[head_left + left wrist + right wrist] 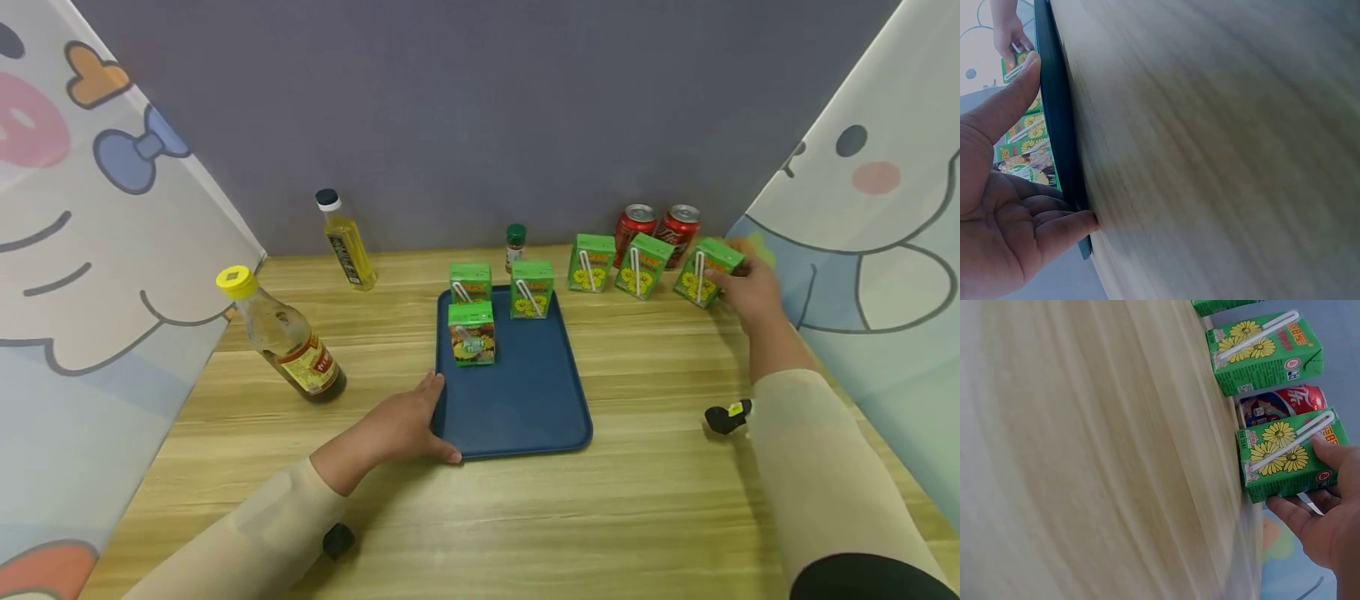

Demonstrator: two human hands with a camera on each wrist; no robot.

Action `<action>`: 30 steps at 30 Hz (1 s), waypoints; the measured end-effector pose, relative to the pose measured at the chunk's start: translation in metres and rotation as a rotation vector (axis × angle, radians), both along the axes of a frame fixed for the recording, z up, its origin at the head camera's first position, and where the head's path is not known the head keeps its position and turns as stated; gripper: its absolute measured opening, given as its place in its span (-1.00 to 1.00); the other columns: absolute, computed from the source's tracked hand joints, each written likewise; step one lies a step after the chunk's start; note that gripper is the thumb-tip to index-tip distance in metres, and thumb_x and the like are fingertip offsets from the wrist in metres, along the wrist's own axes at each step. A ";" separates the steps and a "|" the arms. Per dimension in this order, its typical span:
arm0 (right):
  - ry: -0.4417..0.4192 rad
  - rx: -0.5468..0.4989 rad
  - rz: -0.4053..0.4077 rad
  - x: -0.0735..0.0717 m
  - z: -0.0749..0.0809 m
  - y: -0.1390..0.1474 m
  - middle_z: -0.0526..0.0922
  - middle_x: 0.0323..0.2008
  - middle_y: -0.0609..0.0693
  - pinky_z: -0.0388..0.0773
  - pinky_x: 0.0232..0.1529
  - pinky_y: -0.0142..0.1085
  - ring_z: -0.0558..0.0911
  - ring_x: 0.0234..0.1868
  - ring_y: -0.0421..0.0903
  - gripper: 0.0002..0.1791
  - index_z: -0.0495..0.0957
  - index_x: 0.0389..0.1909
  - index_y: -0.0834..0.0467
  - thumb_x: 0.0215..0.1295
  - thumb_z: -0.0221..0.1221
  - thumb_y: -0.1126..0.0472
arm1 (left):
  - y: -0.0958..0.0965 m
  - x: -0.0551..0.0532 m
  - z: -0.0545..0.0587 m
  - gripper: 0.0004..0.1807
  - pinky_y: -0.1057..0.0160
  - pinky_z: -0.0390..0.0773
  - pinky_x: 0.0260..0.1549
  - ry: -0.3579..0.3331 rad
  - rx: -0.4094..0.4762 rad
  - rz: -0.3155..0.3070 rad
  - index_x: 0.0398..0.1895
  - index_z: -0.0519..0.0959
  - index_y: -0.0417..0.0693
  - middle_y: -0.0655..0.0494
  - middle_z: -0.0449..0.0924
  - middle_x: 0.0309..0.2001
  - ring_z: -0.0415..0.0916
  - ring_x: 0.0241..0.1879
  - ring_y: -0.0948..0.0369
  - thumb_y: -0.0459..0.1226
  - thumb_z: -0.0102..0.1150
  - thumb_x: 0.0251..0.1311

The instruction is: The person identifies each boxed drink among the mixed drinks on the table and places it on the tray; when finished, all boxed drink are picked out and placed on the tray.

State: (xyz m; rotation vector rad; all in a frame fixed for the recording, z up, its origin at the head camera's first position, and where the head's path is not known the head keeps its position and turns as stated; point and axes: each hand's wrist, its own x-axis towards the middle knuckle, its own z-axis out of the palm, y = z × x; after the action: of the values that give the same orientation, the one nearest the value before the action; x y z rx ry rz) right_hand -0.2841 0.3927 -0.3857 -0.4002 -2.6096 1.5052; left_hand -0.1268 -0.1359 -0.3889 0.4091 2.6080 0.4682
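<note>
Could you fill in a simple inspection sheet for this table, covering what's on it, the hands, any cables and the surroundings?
Surface: wooden table, light-coloured with visible grain.
Job's things: blue tray bearing three green drink cartons; three more cartons to its right.
Clutter: two red cans, oil bottle, yellow-capped bottle, green-capped jar; black items near both wrists, unclear what.
Left hand: touches the tray's near-left corner.
Right hand: grips the outermost right carton.
Cables: nothing seen.
Surroundings: grey wall behind, cartoon-printed panels at both sides.
</note>
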 end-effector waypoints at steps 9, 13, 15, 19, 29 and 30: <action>0.106 -0.026 -0.063 0.010 0.031 -0.015 0.40 -0.12 -0.26 0.57 -0.23 -0.58 0.48 -0.20 -0.41 -0.28 0.25 0.32 0.13 0.28 0.21 -0.16 | 0.000 -0.001 0.000 0.40 -0.04 0.20 0.38 -0.007 -0.001 0.000 0.56 -0.11 -0.24 -0.20 -0.17 0.56 0.03 0.50 -0.07 0.22 0.50 -0.19; 0.174 -0.048 -0.096 0.015 0.054 -0.028 0.43 -0.13 -0.29 0.55 -0.24 -0.61 0.49 -0.17 -0.38 -0.29 0.30 0.32 0.08 0.25 0.25 -0.14 | 0.000 -0.001 0.000 0.40 -0.04 0.20 0.39 -0.007 0.003 -0.001 0.56 -0.11 -0.25 -0.20 -0.17 0.56 0.03 0.50 -0.07 0.22 0.50 -0.19; 0.194 -0.062 -0.092 0.019 0.065 -0.037 0.46 -0.10 -0.28 0.56 -0.21 -0.60 0.50 -0.12 -0.35 -0.26 0.30 0.36 0.08 0.23 0.27 -0.13 | 0.000 0.000 0.000 0.40 -0.04 0.19 0.39 -0.010 0.005 0.001 0.56 -0.11 -0.25 -0.21 -0.17 0.56 0.03 0.50 -0.08 0.22 0.50 -0.19; 0.204 -0.087 -0.033 0.026 0.082 -0.060 0.49 0.01 -0.24 0.56 -0.12 -0.56 0.51 0.01 -0.30 -0.24 0.29 0.38 0.03 0.21 0.29 -0.11 | -0.001 0.001 -0.002 0.40 -0.05 0.19 0.39 -0.016 0.008 0.007 0.56 -0.11 -0.26 -0.22 -0.17 0.55 0.03 0.50 -0.08 0.21 0.51 -0.20; 0.246 -0.005 0.281 0.043 0.075 -0.120 0.54 -0.08 -0.17 0.58 -0.23 -0.50 0.56 -0.12 -0.26 -0.42 0.38 0.21 0.09 0.27 0.28 -0.06 | 0.000 0.001 0.000 0.40 -0.04 0.20 0.38 -0.010 0.015 0.004 0.56 -0.12 -0.24 -0.20 -0.19 0.56 0.03 0.49 -0.08 0.21 0.51 -0.18; 0.236 -0.001 0.317 0.044 0.072 -0.126 0.54 -0.08 -0.14 0.58 -0.24 -0.47 0.55 -0.13 -0.23 -0.43 0.39 0.20 0.10 0.27 0.28 -0.07 | 0.000 0.001 0.000 0.40 -0.04 0.21 0.38 -0.011 0.014 0.005 0.56 -0.12 -0.24 -0.20 -0.19 0.56 0.03 0.49 -0.08 0.21 0.51 -0.19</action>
State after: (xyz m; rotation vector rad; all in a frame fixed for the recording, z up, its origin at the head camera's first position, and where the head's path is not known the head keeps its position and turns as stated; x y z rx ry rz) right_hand -0.2398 0.2671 -0.3141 0.1922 -2.5687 1.5287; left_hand -0.1260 -0.1363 -0.3888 0.4038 2.5974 0.4897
